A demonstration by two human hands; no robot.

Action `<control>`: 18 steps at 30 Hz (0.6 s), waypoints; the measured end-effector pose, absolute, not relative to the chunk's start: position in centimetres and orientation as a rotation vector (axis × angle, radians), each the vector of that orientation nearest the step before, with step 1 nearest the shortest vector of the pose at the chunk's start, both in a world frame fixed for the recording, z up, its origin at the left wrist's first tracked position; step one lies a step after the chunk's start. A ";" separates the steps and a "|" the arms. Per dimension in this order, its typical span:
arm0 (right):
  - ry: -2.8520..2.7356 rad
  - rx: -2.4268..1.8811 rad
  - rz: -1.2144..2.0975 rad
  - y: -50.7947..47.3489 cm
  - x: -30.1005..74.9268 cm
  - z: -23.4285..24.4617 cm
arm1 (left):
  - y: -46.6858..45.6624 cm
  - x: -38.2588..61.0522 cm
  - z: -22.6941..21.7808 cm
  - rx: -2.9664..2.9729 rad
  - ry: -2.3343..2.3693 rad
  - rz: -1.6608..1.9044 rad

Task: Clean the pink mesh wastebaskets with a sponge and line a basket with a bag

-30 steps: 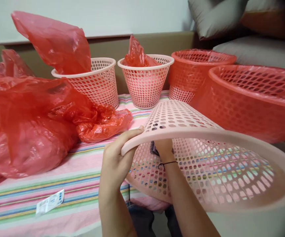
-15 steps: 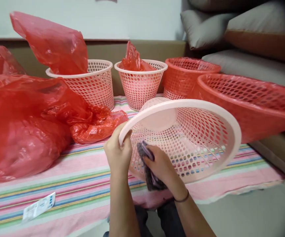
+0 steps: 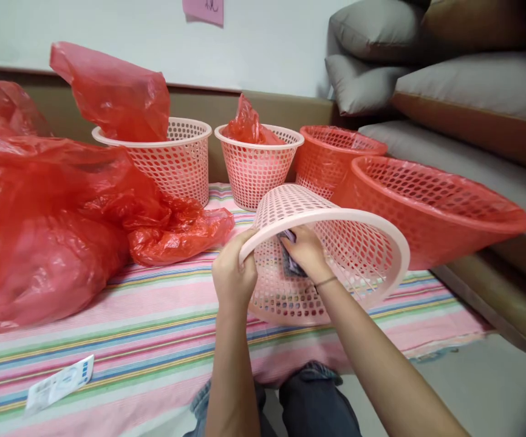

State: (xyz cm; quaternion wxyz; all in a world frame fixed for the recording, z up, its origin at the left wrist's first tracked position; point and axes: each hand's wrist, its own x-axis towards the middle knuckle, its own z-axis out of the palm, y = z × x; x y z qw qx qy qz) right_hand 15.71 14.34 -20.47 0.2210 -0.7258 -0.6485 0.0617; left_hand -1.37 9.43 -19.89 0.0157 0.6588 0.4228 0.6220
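A pale pink perforated plastic basket lies tipped on its side, its mouth turned toward me. My left hand grips the left part of its rim. Inside the basket, my right hand is closed around a dark grey and purple cloth close to the inner wall. Whether the cloth presses on the wall is hard to see. Fingers of the right hand are partly hidden behind the hand itself.
Red plastic bags heap on the striped cloth at left. Behind stand two pink baskets holding red bags. Two red-wrapped baskets are at right, beside stacked grey cushions. A white packet lies front left.
My right hand has moved with the cloth from near the basket's mouth deeper inside. The left hand still holds the rim. The view has shifted slightly.
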 end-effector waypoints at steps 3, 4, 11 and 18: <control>-1.782 -2.090 0.192 18.8 15.0 -22.7 | 9.7 -1.4 -20.2 2.028 1.326 1.984; -1.787 -2.104 0.205 19.5 14.7 -23.7 | 9.7 -1.4 -20.3 2.024 1.332 1.988; -1.856 -2.095 0.217 19.2 13.8 -28.7 | 10.1 -1.1 -20.7 2.039 1.372 1.988; -1.957 -1.985 0.226 11.2 13.3 -27.7 | 10.2 -1.3 -21.2 1.942 1.515 1.963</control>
